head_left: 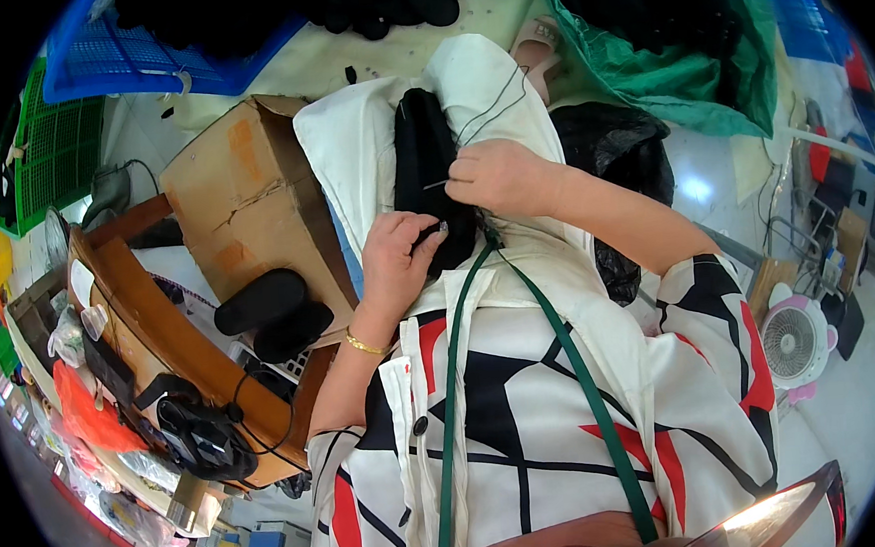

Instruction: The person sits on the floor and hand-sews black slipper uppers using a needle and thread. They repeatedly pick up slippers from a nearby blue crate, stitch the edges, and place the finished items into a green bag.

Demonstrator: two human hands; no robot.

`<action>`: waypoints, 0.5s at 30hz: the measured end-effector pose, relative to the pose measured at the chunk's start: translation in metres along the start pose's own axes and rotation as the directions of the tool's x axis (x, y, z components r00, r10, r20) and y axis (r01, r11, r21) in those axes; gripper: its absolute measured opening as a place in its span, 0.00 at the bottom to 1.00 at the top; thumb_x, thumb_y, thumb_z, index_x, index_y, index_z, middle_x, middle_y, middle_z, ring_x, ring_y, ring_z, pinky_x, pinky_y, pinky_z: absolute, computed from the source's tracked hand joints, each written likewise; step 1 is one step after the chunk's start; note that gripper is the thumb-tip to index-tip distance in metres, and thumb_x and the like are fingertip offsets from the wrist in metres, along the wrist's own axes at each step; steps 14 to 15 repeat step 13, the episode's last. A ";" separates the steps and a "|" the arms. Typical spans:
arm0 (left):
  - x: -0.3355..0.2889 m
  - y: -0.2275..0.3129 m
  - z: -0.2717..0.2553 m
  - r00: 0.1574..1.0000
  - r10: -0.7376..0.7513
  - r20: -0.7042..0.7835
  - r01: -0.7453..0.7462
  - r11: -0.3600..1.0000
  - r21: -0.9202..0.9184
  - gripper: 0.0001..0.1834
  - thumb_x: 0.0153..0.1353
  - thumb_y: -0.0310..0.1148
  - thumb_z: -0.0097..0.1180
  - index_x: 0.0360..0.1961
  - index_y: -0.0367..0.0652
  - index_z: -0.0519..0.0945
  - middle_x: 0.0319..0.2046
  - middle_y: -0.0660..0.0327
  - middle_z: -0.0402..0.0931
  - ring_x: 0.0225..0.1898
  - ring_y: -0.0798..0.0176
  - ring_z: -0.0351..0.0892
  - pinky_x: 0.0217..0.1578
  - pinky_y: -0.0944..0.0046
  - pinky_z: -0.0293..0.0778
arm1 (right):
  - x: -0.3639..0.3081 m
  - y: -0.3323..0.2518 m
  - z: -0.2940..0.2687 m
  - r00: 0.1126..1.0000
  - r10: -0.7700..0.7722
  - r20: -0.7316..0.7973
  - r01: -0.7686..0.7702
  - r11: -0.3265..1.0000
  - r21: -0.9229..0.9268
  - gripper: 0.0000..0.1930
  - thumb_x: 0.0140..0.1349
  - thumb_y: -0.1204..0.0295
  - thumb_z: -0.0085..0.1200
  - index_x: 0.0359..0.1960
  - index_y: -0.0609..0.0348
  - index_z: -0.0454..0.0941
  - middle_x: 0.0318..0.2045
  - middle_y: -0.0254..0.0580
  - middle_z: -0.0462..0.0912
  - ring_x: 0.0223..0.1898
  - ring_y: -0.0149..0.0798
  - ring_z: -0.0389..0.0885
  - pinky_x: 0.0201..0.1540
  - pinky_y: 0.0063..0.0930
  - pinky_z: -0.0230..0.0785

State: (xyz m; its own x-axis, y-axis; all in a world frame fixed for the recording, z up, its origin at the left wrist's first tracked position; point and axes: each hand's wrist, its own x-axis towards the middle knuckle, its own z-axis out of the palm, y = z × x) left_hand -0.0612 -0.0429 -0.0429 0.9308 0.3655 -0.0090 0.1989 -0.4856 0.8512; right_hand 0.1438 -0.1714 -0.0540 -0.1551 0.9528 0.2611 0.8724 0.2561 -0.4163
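Note:
A long black soft piece (423, 139), shaped like a slipper or shoe, lies across my lap on white cloth (344, 129). My left hand (396, 256) is closed at its near end, thumb and fingers pinching its dark edge. Above and to the right, my right hand (502, 177) pinches a thin metal needle (435, 184), whose tip points left over the black piece. A dark thread (495, 104) loops over the white cloth beyond my right hand. The spot under my left fingertips is partly hidden.
Left of my lap stands an open cardboard box (237, 195), with black slipper-like pieces (261, 301) beside its near edge. Blue (144, 66) and green (61, 141) plastic crates stand far left. A green sack (636, 86) of dark items and a black plastic bag (615, 152) are right.

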 end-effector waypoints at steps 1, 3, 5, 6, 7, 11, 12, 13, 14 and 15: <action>0.001 0.001 -0.001 1.000 0.009 0.013 -0.009 1.000 0.017 0.08 0.53 0.26 0.66 0.35 0.40 0.82 0.32 0.56 0.78 0.37 0.51 0.75 0.37 0.57 0.71 | 0.001 0.000 0.002 0.999 0.048 -0.025 -0.049 0.999 -0.019 0.06 0.49 0.71 0.56 0.30 0.55 0.76 0.26 0.36 0.71 0.30 0.41 0.75 0.32 0.33 0.72; 0.004 0.005 -0.005 0.999 0.027 0.039 -0.029 0.998 0.049 0.07 0.55 0.27 0.65 0.35 0.40 0.82 0.33 0.56 0.78 0.39 0.51 0.74 0.39 0.58 0.71 | 0.004 -0.001 0.006 0.987 0.143 -0.077 -0.148 0.988 -0.054 0.06 0.50 0.71 0.58 0.28 0.55 0.75 0.25 0.37 0.71 0.29 0.42 0.75 0.30 0.34 0.71; 0.005 0.003 -0.005 0.998 0.036 0.046 -0.039 0.998 0.057 0.07 0.55 0.27 0.65 0.34 0.40 0.82 0.32 0.56 0.77 0.38 0.50 0.73 0.38 0.57 0.70 | 0.012 -0.007 0.012 0.963 0.197 -0.185 -0.189 0.980 0.058 0.06 0.51 0.71 0.60 0.26 0.55 0.74 0.24 0.37 0.71 0.28 0.43 0.75 0.29 0.36 0.69; 0.005 0.002 -0.005 0.998 0.041 0.050 -0.044 0.997 0.061 0.07 0.54 0.27 0.65 0.34 0.40 0.82 0.32 0.56 0.77 0.38 0.50 0.73 0.38 0.57 0.70 | 0.016 -0.011 0.014 0.945 0.227 -0.235 -0.205 0.972 0.115 0.07 0.52 0.71 0.61 0.24 0.55 0.73 0.23 0.38 0.70 0.28 0.43 0.75 0.28 0.37 0.69; 0.006 0.001 -0.005 0.998 0.040 0.056 -0.044 0.997 0.069 0.07 0.54 0.27 0.65 0.34 0.39 0.82 0.32 0.56 0.77 0.37 0.50 0.73 0.38 0.57 0.70 | 0.020 -0.015 0.016 0.940 0.247 -0.234 -0.221 0.966 0.131 0.08 0.53 0.71 0.61 0.23 0.55 0.73 0.22 0.38 0.70 0.27 0.44 0.74 0.27 0.37 0.68; 0.008 -0.002 -0.006 0.994 0.007 0.111 -0.017 0.996 0.090 0.07 0.54 0.27 0.65 0.34 0.39 0.82 0.31 0.55 0.76 0.37 0.49 0.72 0.38 0.56 0.70 | 0.030 -0.026 0.025 0.922 0.304 -0.241 -0.279 0.951 0.135 0.11 0.54 0.68 0.61 0.19 0.53 0.71 0.20 0.37 0.70 0.25 0.43 0.74 0.26 0.37 0.68; 0.008 -0.004 -0.006 0.991 -0.008 0.132 -0.005 0.996 0.093 0.07 0.54 0.27 0.65 0.33 0.39 0.82 0.31 0.55 0.76 0.37 0.49 0.72 0.38 0.55 0.70 | 0.032 -0.028 0.029 0.917 0.314 -0.246 -0.292 0.949 0.121 0.11 0.53 0.68 0.61 0.19 0.52 0.71 0.19 0.37 0.70 0.25 0.43 0.74 0.26 0.36 0.69; 0.017 -0.006 -0.008 0.992 0.011 0.128 -0.024 0.995 0.098 0.07 0.54 0.27 0.65 0.33 0.39 0.82 0.31 0.55 0.76 0.37 0.49 0.72 0.38 0.55 0.70 | 0.036 -0.025 0.033 0.881 0.369 -0.296 -0.333 0.928 0.166 0.12 0.54 0.67 0.62 0.19 0.53 0.71 0.20 0.38 0.70 0.24 0.45 0.74 0.26 0.38 0.68; 0.017 -0.006 -0.008 0.992 0.011 0.128 -0.024 0.995 0.098 0.07 0.54 0.27 0.65 0.33 0.39 0.82 0.31 0.55 0.76 0.37 0.49 0.72 0.38 0.55 0.70 | 0.036 -0.025 0.033 0.881 0.369 -0.296 -0.333 0.928 0.166 0.12 0.54 0.67 0.62 0.19 0.53 0.71 0.20 0.38 0.70 0.24 0.45 0.74 0.26 0.38 0.68; 0.017 -0.006 -0.008 0.992 0.011 0.128 -0.024 0.995 0.098 0.07 0.54 0.27 0.65 0.33 0.39 0.82 0.31 0.55 0.76 0.37 0.49 0.72 0.38 0.55 0.70 | 0.036 -0.025 0.033 0.881 0.369 -0.296 -0.333 0.928 0.166 0.12 0.54 0.67 0.62 0.19 0.53 0.71 0.20 0.38 0.70 0.24 0.45 0.74 0.26 0.38 0.68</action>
